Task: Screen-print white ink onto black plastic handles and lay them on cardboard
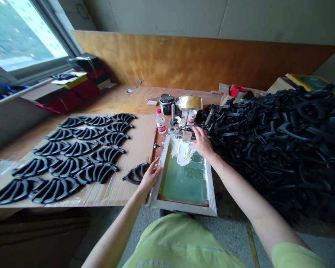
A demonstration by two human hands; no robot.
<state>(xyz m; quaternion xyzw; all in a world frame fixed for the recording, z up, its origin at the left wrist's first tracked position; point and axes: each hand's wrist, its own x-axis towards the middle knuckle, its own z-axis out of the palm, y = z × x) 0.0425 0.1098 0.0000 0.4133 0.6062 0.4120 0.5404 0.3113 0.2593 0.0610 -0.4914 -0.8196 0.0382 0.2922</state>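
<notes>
A screen-printing frame with a green mesh lies in front of me. White ink is smeared over the far part of the mesh. At the frame's left edge is my left hand, its fingers stretched and apart; whether they touch the rim I cannot tell. Just left of it, a few curved black plastic parts lie on the cardboard. Over the far right corner of the frame, my right hand has its fingers spread, close beside a small squeegee. No object shows in either hand.
Rows of curved black parts cover the cardboard sheet on the left. A big heap of loose black parts is piled at right. Behind the frame stand a red-capped bottle, a black tub, metal clamps and a tape roll.
</notes>
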